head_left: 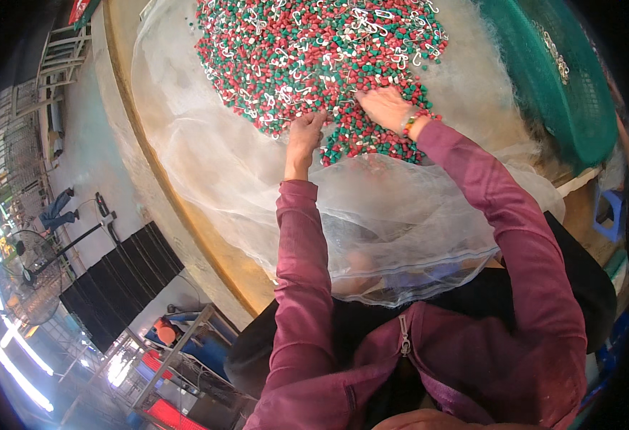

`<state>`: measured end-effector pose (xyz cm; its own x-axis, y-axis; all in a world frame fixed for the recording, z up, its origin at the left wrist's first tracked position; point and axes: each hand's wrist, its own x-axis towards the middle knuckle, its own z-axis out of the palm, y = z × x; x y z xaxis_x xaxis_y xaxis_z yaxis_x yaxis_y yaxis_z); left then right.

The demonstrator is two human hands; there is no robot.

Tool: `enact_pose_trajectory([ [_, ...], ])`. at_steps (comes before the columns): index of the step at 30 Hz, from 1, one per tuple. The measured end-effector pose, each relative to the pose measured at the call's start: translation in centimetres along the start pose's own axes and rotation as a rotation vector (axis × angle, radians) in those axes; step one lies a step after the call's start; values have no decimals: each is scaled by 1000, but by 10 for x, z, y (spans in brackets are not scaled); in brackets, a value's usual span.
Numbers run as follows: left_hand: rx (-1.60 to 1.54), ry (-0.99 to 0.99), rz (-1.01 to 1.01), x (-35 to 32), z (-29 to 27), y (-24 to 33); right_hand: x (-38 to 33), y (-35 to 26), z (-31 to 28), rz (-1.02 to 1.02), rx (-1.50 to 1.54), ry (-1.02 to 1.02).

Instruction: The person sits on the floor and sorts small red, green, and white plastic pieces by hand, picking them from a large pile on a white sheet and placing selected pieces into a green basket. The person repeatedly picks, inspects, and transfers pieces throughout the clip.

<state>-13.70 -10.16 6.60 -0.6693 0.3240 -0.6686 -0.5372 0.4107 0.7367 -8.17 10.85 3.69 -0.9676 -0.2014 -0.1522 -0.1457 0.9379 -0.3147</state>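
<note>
Hundreds of small red, green and white pieces heaped in one broad pile, with bent metal wire clips mixed among them. Pile spread on sheer white netting draped over round wooden table. Near edge of pile directly under both hands; bulk of it beyond fingertips, toward far side of table.

Left hand extended from straight forearm, fingers curled downward into pile edge, tips touching pieces. Partly closed; whether anything is pinched between fingers cannot be told.

Right hand just beside left, slightly farther into pile, palm down, fingers spread flat and pressed onto pieces. Nothing visibly held. Beaded bracelet at wrist. Right arm bent at elbow, reaching in from right; left arm reaching nearly straight ahead. Both in maroon sleeves.

Netting hanging over table rim onto lap, folded in loose layers below forearms.

Green mesh basket at right edge of table, well apart from hands. Standing fan on floor at left, far below table level.
</note>
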Motion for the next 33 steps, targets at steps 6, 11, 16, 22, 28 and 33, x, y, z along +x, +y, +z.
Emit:
enact_pose_trajectory([
  [6,386,494,274,27,6,-34,-26,25,-25,323,662,-102],
  [11,912,678,413,26,31,-44,-20,3,-24,288,529,227],
  [16,1099,446,308,24,39,-38,19,-24,3,267,260,91],
  [22,913,523,467,8,36,-31,1,-13,15,224,385,-39],
  [28,412,259,542,1,66,-17,-55,2,-6,385,940,-13],
  [33,334,297,372,8,52,-17,-63,-3,-23,304,1313,80],
])
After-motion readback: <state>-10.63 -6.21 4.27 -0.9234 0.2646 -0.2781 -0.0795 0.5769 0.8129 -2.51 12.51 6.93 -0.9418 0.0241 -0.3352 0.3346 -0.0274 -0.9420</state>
